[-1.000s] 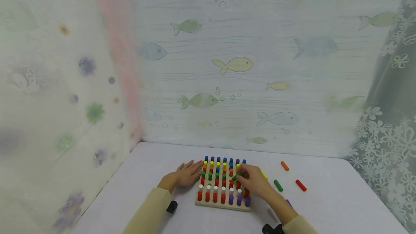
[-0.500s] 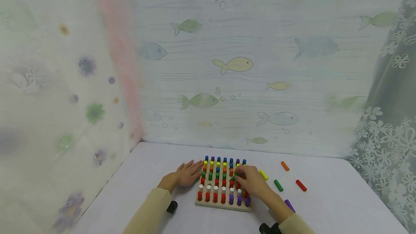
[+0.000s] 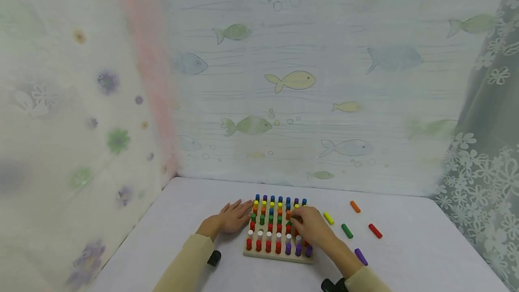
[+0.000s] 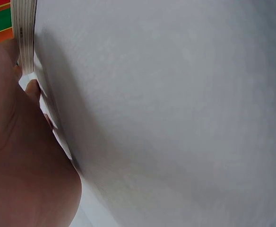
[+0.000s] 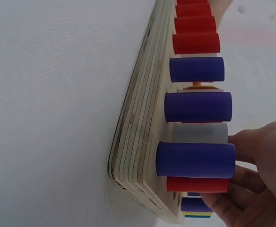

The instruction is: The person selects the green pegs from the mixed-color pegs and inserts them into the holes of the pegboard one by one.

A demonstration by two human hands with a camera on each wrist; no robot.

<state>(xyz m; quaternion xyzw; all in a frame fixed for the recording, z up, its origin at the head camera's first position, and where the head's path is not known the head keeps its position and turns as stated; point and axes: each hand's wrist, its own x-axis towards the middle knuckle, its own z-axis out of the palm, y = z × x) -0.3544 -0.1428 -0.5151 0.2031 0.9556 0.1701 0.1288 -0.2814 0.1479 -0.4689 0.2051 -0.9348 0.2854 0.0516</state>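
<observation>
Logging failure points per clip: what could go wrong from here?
The green peg in the right hand is mostly hidden and might go in crooked. Those fingers may also knock the closely set neighbouring pegs. The loose purple peg beside the right forearm could roll if brushed.

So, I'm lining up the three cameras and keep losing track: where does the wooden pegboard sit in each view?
Head: the wooden pegboard is low, just right of the middle.
Left wrist: only part of the wooden pegboard shows, at the top left.
Right wrist: the wooden pegboard runs from top centre to bottom centre.
Shared landmark: the white table surface, in all three.
</observation>
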